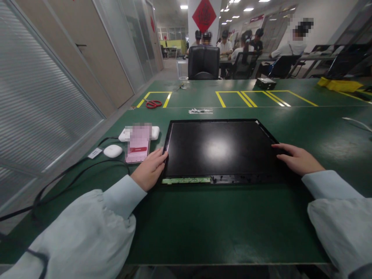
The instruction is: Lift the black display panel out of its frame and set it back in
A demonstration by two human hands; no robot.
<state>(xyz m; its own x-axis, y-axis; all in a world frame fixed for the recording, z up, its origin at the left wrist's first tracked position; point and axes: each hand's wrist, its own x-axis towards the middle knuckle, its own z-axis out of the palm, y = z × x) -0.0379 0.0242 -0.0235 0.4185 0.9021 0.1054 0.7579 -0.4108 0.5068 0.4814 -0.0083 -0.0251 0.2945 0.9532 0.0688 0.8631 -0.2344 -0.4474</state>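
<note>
A black LCD screen panel lies face up over the green table, a bright reflection on its glass. Along its near edge runs a green circuit strip, with a dark strip to the right of it. My left hand grips the panel's left edge, fingers close together. On the opposite side my right hand holds the right edge, thumb and fingertips at the frame; part of its grip is hidden beneath the panel. Whether the panel touches the table I cannot tell.
Left of the panel are a phone, a white mouse and black cables. Red scissors, small white pieces and a black box lie farther back on the green table. Several people sit beyond a black chair.
</note>
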